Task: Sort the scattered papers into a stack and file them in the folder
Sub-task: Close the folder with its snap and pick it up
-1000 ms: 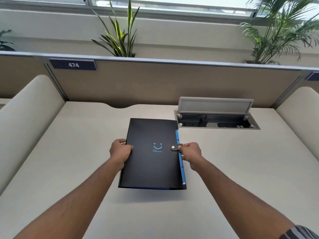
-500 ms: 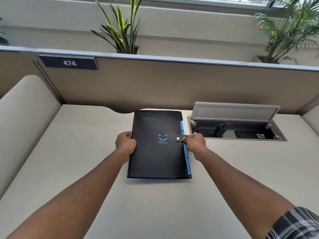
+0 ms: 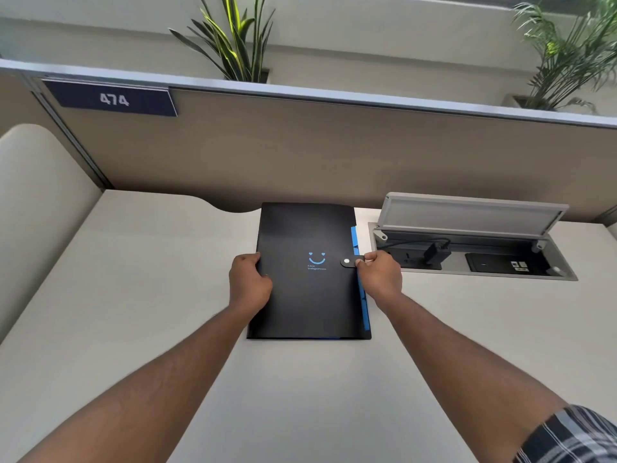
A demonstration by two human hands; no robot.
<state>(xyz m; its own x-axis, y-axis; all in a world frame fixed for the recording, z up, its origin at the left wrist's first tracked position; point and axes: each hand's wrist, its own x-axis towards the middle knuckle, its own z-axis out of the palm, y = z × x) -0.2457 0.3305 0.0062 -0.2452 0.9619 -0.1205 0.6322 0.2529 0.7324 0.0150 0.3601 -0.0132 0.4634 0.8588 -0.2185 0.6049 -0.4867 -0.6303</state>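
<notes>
Black folder (image 3: 307,295) lies flat on beige desk (image 3: 133,295).

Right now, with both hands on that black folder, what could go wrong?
1. The right hand pinches the snap tab; if it isn't pressed shut, the black folder may fall open.
2. The open cable box lies just right of the folder; a sideways slide could tip its edge in.
3. The left hand grips only the spine edge.

The folder (image 3: 307,295) is black with a light blue smiling face and blue tab edges at its right side, on a pale cream desk (image 3: 133,295), behind it a beige partition (image 3: 334,155) with a navy sign (image 3: 113,100) in white digits.
</notes>
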